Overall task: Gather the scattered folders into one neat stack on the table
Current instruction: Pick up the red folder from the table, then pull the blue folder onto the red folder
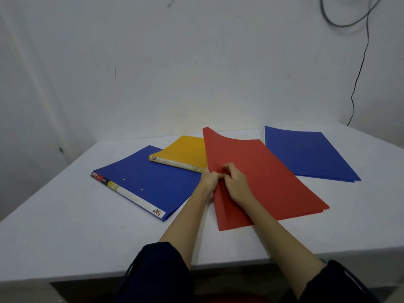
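Observation:
A red folder point(266, 178) lies in the middle of the white table point(65, 226), its left edge lifted and its far left corner curled up. My left hand point(209, 179) grips that left edge from underneath. My right hand point(237, 182) pinches the same edge from on top, touching the left hand. A blue ring folder point(150, 182) with a white spine label lies flat to the left. Behind it a yellow folder point(185, 153) rests partly on the blue one and is partly hidden by the red cover. A thin blue folder point(306, 154) lies flat at the right rear.
The table's back edge meets a white wall point(175, 62). A black cable point(358, 79) hangs down the wall at the right, ending behind the table's far right corner. The table's front edge point(218, 267) runs just above my dark sleeves.

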